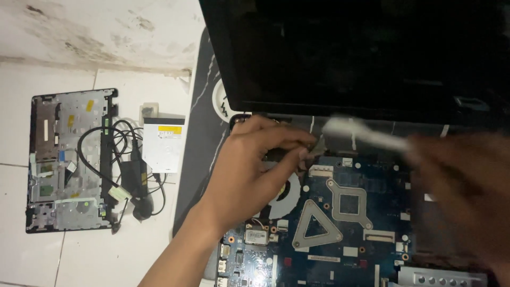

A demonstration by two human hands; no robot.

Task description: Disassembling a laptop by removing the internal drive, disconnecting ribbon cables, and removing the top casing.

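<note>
On the floor mat, your laptop (372, 58) lies stripped to its blue motherboard (340, 223), its palmrest cover (69, 159) and optical drive (163, 143) set aside. Your left hand (255, 170) pinches shut on a small part by the fan (284, 199); your blurred right hand (462, 186) grips a white brush (366, 134), so dusting looks unfinished.

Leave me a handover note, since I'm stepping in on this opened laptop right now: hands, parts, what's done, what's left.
Left hand: fingertips pinched on a small part at the board's top edge, above the fan.
Right hand: blurred, holding a white brush-like tool whose tip is near the left fingertips.
Laptop: on a dark mat, screen up, blue motherboard exposed.
Done: palmrest cover and optical drive are off, on the tiled floor to the left, beside the power adapter.
Left: heatsink and board still in place.
</note>
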